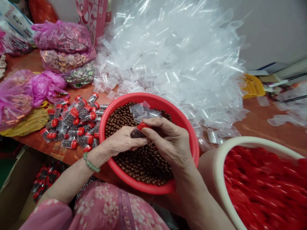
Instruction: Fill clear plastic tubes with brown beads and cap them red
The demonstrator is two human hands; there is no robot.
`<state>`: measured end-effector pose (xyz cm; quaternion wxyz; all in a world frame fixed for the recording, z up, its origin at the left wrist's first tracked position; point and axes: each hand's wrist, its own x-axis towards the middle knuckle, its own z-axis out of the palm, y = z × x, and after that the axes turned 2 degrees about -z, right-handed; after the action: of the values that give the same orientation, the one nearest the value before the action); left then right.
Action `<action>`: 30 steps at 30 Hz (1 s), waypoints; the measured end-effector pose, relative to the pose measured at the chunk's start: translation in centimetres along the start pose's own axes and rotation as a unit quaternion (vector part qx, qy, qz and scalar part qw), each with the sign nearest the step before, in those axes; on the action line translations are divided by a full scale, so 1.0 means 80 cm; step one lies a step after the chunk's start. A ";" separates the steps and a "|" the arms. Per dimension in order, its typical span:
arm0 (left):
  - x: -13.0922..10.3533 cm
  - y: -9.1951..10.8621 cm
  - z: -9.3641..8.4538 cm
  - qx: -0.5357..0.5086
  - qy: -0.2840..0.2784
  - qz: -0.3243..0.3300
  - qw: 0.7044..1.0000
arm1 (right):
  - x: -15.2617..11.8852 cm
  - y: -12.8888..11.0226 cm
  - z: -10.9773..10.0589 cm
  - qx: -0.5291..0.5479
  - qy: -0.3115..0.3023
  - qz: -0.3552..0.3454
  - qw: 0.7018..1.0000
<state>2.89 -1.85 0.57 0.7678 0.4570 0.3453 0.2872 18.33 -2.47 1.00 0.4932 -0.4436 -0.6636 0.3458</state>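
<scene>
At the frame's centre, the left hand (124,137) holds a small filled container (136,133) between its fingers; the right hand (169,139) pinches the container's red cap (143,125) above a red basin (196,148) of brown beads (144,166). Upper left, a white bag (18,22) bears lettering too unclear to read.

Smooth brown beads (146,166) (glossy), plastic basin (148,188)

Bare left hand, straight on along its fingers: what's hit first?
Likely the bare right hand, just ahead and pinching the same small red-capped clear plastic container that the left hand holds. Exact depth is unclear.
</scene>
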 end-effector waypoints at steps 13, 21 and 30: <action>0.003 -0.004 -0.003 0.029 -0.051 -0.023 0.998 | 0.002 -0.002 -0.015 0.009 -0.050 0.026 0.998; 0.003 -0.004 0.000 -0.026 -0.044 -0.058 0.997 | -0.004 -0.004 -0.008 -0.022 -0.030 0.020 0.999; 0.007 -0.005 -0.007 -0.127 -0.025 -0.074 0.989 | -0.014 0.003 0.003 -0.249 -0.114 -0.141 0.951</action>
<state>2.83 -1.28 -0.17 0.8470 0.3361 0.3196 0.2598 18.30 -3.46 0.33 0.3318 -0.4116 -0.8363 0.1453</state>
